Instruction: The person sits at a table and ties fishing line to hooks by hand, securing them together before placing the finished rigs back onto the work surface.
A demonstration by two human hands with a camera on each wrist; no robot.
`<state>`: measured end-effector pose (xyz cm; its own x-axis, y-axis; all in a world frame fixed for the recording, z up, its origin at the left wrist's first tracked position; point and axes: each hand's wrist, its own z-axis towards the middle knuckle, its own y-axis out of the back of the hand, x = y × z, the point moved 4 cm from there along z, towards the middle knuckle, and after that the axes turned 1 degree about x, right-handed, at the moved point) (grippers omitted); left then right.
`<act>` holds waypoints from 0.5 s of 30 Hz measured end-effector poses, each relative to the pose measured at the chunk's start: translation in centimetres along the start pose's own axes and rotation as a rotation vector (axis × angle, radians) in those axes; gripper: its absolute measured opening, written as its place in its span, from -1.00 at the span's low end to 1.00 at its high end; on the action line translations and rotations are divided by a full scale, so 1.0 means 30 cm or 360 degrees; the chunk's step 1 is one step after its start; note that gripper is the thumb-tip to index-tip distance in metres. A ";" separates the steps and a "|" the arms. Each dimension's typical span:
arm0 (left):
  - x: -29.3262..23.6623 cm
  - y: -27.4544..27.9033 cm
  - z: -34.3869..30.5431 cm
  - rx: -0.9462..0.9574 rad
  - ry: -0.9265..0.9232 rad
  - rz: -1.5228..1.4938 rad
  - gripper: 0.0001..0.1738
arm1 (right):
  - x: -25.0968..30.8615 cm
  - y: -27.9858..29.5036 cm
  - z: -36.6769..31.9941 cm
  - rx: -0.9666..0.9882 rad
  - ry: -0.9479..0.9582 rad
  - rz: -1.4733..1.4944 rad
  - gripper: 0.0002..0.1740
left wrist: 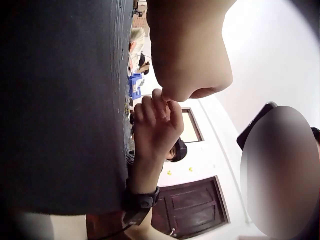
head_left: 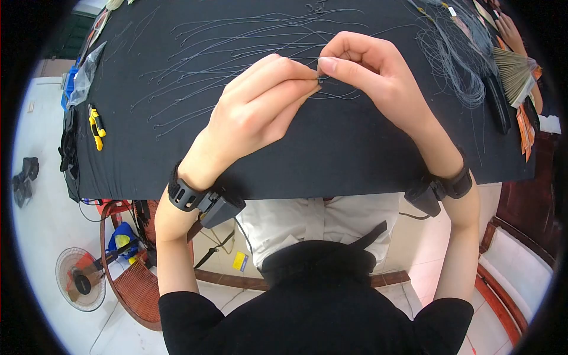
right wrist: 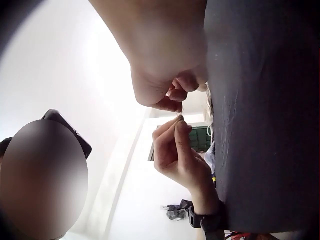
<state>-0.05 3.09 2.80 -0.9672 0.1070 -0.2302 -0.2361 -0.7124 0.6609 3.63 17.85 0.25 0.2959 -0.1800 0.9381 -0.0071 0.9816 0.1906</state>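
Observation:
Over the black-covered table (head_left: 284, 171), both hands meet fingertip to fingertip. My left hand (head_left: 254, 106) pinches a thin grey line (head_left: 320, 80) between thumb and fingers; only a tiny dark bit shows at the tips. From the other side my right hand (head_left: 384, 74) pinches at the same spot, thumb against a curled forefinger. Most of the held line is hidden by the fingers, and I cannot tell what its end looks like. Beneath and beyond the hands lie several thin grey lines (head_left: 195, 59) with small looped ends, spread roughly side by side.
A tangled bundle of grey line (head_left: 458, 71) lies at the right, beside a fanned stack of cards (head_left: 513, 74) and orange packets (head_left: 525, 133). Yellow-handled cutters (head_left: 96, 127) and a clear plastic bag (head_left: 89, 74) lie at the left edge. Another person's hand (head_left: 510, 32) is at far right.

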 end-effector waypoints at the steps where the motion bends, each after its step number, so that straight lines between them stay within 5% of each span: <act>1: -0.003 0.002 0.001 -0.0014 -0.0011 -0.0005 -0.80 | -0.002 0.002 0.002 0.0002 -0.0020 -0.0014 -0.78; 15: 0.005 0.030 0.004 -0.0200 0.0057 -0.0012 -0.82 | -0.037 -0.034 0.006 0.0124 -0.0081 0.0157 -0.74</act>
<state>-0.42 2.56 3.43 -0.9610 0.0892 -0.2617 -0.2275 -0.7931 0.5650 3.14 17.02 -0.93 0.2414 -0.0880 0.9664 -0.1083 0.9872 0.1170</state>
